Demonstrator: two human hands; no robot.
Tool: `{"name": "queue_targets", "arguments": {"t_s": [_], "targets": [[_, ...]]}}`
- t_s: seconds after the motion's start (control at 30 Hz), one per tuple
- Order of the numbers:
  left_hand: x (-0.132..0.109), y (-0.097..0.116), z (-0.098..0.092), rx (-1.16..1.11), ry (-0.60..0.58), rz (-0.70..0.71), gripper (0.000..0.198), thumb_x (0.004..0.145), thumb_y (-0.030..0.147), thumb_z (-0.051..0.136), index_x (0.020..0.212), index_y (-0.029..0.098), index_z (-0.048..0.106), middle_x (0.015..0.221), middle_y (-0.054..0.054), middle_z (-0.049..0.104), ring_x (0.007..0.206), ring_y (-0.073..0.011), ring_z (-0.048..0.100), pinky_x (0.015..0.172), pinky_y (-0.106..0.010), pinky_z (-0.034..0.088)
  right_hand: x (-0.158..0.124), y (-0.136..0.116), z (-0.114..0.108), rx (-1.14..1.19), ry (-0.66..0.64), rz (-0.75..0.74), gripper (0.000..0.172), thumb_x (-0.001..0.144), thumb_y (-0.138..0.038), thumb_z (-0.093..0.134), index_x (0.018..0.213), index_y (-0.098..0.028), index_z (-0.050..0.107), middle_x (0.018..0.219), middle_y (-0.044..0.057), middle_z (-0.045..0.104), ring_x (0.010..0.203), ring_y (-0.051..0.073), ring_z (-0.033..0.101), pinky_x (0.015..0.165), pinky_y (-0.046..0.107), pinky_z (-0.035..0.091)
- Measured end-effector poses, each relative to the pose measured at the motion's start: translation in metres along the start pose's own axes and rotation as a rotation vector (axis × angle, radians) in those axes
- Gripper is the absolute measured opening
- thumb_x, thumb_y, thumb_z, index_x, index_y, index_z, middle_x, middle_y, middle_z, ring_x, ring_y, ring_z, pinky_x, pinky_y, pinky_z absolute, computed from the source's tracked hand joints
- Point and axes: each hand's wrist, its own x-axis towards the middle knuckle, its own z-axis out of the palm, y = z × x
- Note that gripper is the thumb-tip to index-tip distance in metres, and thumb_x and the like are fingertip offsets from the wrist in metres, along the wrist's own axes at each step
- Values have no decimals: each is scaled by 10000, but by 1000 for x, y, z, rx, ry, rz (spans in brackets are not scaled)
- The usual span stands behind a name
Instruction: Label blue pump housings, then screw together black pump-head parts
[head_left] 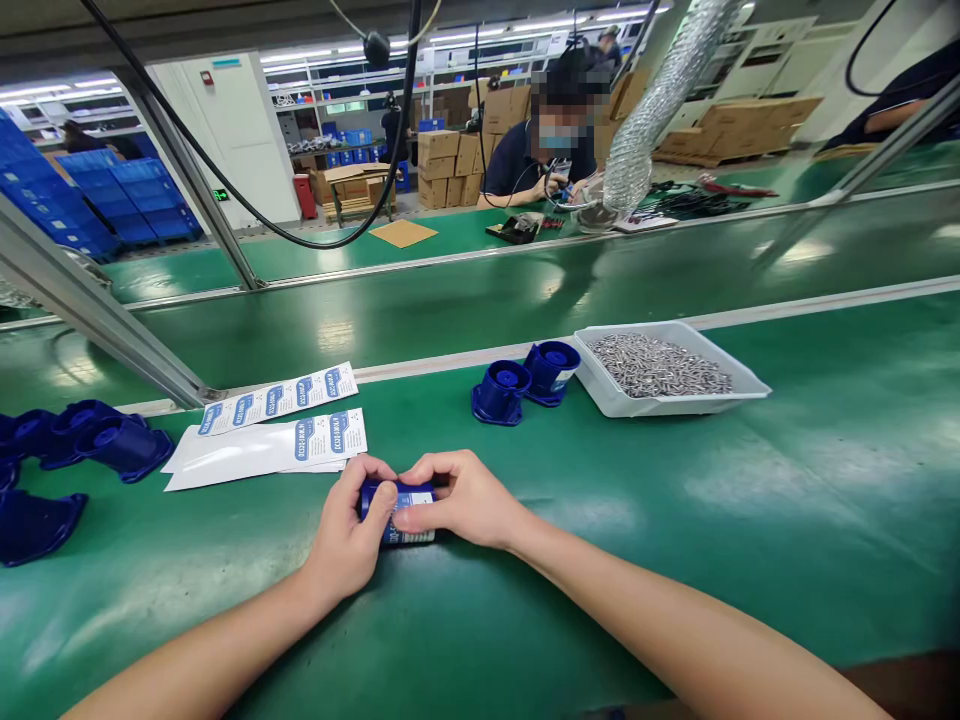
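Observation:
A dark blue plastic housing (367, 500) with a blue-and-white label (414, 535) on its side is held low over the green work surface. Wrapped around its left end is my left hand (346, 535), thumb on top. My right hand (472, 500) grips the other end, its thumb lying on the label. Fingers cover much of the housing. Just beyond my hands lie strips of printed label sheets (240, 465), partly peeled to blank white backing.
Two blue housings (501, 390) stand beside a white tray (615, 405) full of small metal screws (660, 368). More blue housings (124, 445) sit at far left. A metal frame post (105, 300) rises there. Across the line, a co-worker (517, 165) sits at another bench.

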Motion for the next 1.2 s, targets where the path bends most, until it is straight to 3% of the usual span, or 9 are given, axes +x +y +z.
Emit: {"name": "queue_targets", "arguments": {"t_s": [0.33, 0.43, 0.53, 0.57, 0.63, 0.73, 0.83, 0.97, 1.2], "targets": [[-4, -6, 0, 5, 14, 31, 393, 1054, 607, 540, 1017, 225, 623, 941, -47, 669, 856, -230, 619, 787, -336, 503, 7, -3, -4, -54, -3, -59, 413, 572, -520, 1007, 764, -188, 856, 775, 32, 810, 741, 215, 723, 754, 350, 561], [-1, -10, -2, -27, 19, 31, 454, 1045, 662, 538, 1040, 218, 632, 945, -54, 672, 867, -237, 623, 785, -340, 507, 4, -1, -4, -172, 57, -162, 434, 737, -604, 904, 760, -175, 841, 769, 51, 807, 749, 233, 722, 717, 348, 552], [4, -14, -3, -102, 15, 5, 500, 1056, 700, 485, 1103, 222, 625, 981, -65, 685, 926, -252, 650, 849, -364, 521, -3, 1, -4, -336, 43, -338, 400, 855, -575, 832, 971, -192, 849, 932, 68, 828, 867, 266, 750, 791, 377, 586], [5, -15, -3, -120, 25, -6, 507, 1063, 702, 461, 1126, 225, 622, 1003, -69, 684, 952, -256, 654, 876, -372, 523, -5, 2, -4, -423, 10, -417, 440, 821, -542, 876, 1104, -208, 834, 1060, 79, 824, 965, 289, 753, 869, 408, 596], [5, -16, -2, -134, 56, -6, 518, 1075, 702, 423, 1167, 231, 618, 1051, -73, 672, 997, -260, 650, 919, -381, 518, -10, 5, -1, -632, -26, -588, 693, 713, -432, 974, 1335, -229, 746, 1307, 116, 752, 1175, 338, 702, 1031, 477, 566], [0, -19, 1, -127, 65, 59, 502, 1091, 677, 406, 1250, 242, 600, 1107, -74, 646, 1053, -261, 624, 961, -385, 500, -15, 11, 7, -847, 36, -748, 771, 692, -259, 969, 1403, -187, 681, 1323, 160, 709, 1199, 353, 659, 1043, 497, 557], [-8, -23, 2, -86, 22, 155, 461, 1110, 631, 405, 1340, 261, 554, 1134, -71, 626, 1061, -260, 601, 958, -385, 487, -17, 12, 14, -799, 93, -719, 599, 640, -205, 984, 1196, -216, 761, 1083, 82, 736, 985, 295, 669, 871, 427, 565], [-12, -26, 2, -7, -16, 275, 428, 1121, 584, 410, 1384, 264, 519, 1192, -82, 580, 1068, -262, 571, 955, -397, 474, -18, 4, 14, -526, 93, -540, 260, 673, -300, 997, 833, -224, 806, 841, -4, 652, 809, 207, 638, 746, 343, 484], [-9, -24, 3, -10, -42, 303, 395, 1134, 544, 397, 1389, 265, 513, 1213, -87, 549, 1077, -261, 553, 949, -394, 480, -7, -4, 8, -330, 83, -367, 112, 759, -304, 922, 742, -219, 851, 742, -5, 646, 745, 173, 615, 716, 315, 434]]}}
